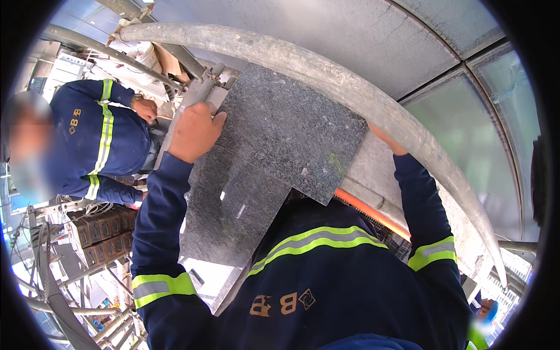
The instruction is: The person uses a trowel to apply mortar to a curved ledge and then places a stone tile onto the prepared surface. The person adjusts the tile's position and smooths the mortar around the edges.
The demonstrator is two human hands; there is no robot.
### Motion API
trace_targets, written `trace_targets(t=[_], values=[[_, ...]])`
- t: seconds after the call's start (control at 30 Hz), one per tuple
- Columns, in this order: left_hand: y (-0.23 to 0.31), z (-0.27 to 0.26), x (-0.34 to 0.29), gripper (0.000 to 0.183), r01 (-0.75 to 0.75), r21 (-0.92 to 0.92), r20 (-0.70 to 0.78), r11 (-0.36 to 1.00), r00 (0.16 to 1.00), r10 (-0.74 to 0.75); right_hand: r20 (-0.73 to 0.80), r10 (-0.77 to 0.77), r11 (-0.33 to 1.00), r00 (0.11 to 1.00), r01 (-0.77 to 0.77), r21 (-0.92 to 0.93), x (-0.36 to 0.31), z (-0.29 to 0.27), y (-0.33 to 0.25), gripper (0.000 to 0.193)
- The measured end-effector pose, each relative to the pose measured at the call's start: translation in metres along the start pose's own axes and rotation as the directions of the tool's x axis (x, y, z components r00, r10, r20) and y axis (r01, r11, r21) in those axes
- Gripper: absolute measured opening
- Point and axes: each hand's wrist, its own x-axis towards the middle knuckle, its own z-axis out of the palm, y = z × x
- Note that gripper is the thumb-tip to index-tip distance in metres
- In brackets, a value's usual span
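A dark grey speckled stone slab (291,125) lies tilted in front of me, overlapping a second dark stone slab (230,207) on its left and near side. My left hand (197,133) is closed at the upper slab's left edge, thumb against the edge and fingers curled. My right hand (388,140) reaches the slab's right edge, below the big curved pipe. Its fingers go behind the slab and are mostly hidden, though the hand appears to hold that edge.
A thick grey scaffold pipe (280,52) arches over the slabs, against grey wall panels (350,29). A co-worker (96,134) in navy stands close on the left. Brown stacked blocks (102,233) lie beyond scaffold tubes. An orange strip (373,213) runs along the ledge (373,175).
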Motion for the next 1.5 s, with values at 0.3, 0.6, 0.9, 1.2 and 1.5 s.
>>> trace_targets(t=[0.3, 0.6, 0.9, 1.2, 1.5], values=[[0.012, 0.007, -0.003, 0.037, 0.067, 0.081, -0.056, 0.994, 0.996, -0.063, 0.104, 0.434, 0.508, 0.895, -0.338, 0.792, 0.014, 0.019, -0.005, 0.056], [0.014, 0.009, -0.014, 0.033, 0.139, 0.001, -0.127, 0.990, 0.982, -0.138, 0.080, 0.690, 0.533, 0.719, -0.581, 0.615, 0.073, -0.056, -0.094, 0.027], [0.015, 0.019, -0.018, 0.027, 0.104, -0.025, -0.245, 0.994, 0.964, -0.107, 0.323, 0.661, -0.374, 0.678, -0.075, 0.924, 0.026, -0.034, -0.108, 0.039], [0.016, 0.030, 0.007, 0.027, -0.071, -0.120, -0.326, 0.990, 0.945, 0.028, 0.242, 0.524, 0.057, 0.817, -0.317, 0.947, 0.027, -0.038, -0.126, 0.050], [0.042, 0.029, 0.003, 0.032, -0.027, -0.199, -0.223, 0.980, 0.975, -0.018, 0.050, 0.497, 0.855, 0.867, -0.498, 0.146, 0.009, -0.070, -0.115, 0.062]])
